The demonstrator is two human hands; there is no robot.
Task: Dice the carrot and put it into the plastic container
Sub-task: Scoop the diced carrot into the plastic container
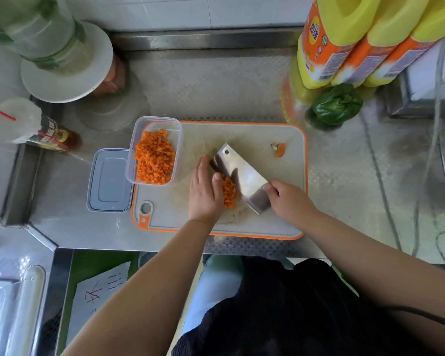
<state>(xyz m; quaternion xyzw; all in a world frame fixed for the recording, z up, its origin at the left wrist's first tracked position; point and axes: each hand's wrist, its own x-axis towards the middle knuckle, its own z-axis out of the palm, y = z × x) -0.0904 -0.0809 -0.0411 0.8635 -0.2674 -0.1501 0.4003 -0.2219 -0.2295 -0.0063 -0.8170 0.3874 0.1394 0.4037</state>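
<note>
Here, cleaver (242, 176) blade running diagonally far-left to near-right, diced carrot (228, 192) alongside

Kitchen: steel counter (216, 80), cutting board (280, 201), cleaver (242, 176).

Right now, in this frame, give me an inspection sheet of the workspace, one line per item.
Surface: steel counter; orange-rimmed cutting board on it.
Job's things: plastic container of diced carrot on the board's left end; small diced pile between hand and blade; carrot end apart, far right.
Clutter: lid, green pepper, three detergent jugs, sauce bottle.
Hands: left hand flat beside the pile; right hand grips the cleaver.
Cables: cables run down the counter's right side.
Surroundings: tiled wall.
</note>
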